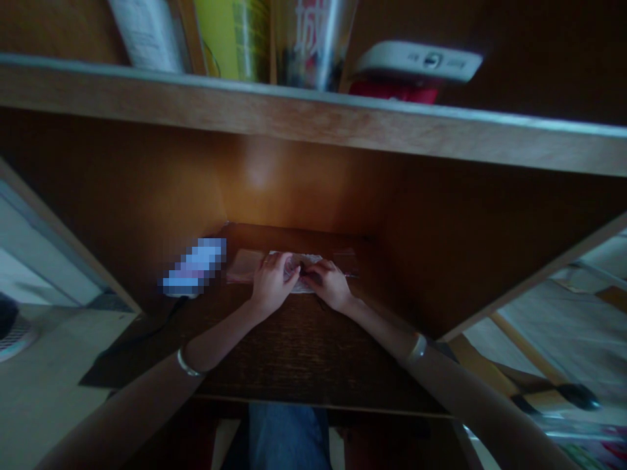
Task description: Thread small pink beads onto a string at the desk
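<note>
My left hand [272, 284] and my right hand [331, 284] meet over a thin, pale, crinkled sheet [313, 260] at the back of the dark desk. It looks like clear plastic or paper. Between my fingertips is a small dark thing [302, 267], too small and dim to name. Both hands are closed in a pinch around it, thumbs towards each other. A flat, see-through piece [242, 266] lies just left of my left hand, and another faint clear piece [347, 261] shows beyond my right hand.
A phone [193, 267] with its screen blurred out leans at the left, a dark cable [169, 316] running from it. Overhead, a shelf edge [294, 114] crosses the view, bearing a yellow container [230, 36], a clear cup [313, 46] and a white device [421, 61]. Wooden side panels [490, 235] enclose the desk.
</note>
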Demonstrator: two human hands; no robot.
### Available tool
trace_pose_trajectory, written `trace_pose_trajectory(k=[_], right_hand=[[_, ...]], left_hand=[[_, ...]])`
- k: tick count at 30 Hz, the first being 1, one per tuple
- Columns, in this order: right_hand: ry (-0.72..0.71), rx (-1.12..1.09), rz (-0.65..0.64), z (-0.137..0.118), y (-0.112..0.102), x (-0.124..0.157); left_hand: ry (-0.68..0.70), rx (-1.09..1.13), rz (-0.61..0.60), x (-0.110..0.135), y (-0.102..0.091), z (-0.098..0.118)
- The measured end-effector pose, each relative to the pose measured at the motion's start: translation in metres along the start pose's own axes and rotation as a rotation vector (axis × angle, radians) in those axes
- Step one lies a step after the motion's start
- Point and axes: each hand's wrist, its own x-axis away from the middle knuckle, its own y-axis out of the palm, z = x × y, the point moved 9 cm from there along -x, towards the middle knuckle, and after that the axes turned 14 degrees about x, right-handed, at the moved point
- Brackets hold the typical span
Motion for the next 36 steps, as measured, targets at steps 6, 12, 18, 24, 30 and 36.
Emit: trace_pose_trajectory(k=[6,12,18,24,30,36], right_hand=[[0.065,0.039,-0.071,-0.006,0.007,-0.014],[-0.026,0.020,-0.045,-0.015,0.009,-0.015],[-0.088,0.008,-0.034,-0.018,0.013,-0.009],[-0.090,0.074,-0.019,-0.016,0.010,-0.007],[-0.108,0.197,-0.012,-0.020,0.003,-0.006],[0.037,-0.023,0.197,-0.010,-0.022,-0.005]], left_hand=[[0.004,-0.042,-0.029,-0.001,0.000,0.003],[-0.010,-0.031,-0.023,-0.001,-0.001,0.002],[-0.002,-0.013,-0.034,0.000,0.000,0.004],[-0.015,-0.010,-0.039,0.000,0.000,0.003],[-0.023,-0.042,-0.044,-0.001,0.000,0.002],[-0.036,-0.064,-0.067,0.000,0.003,0.002]])
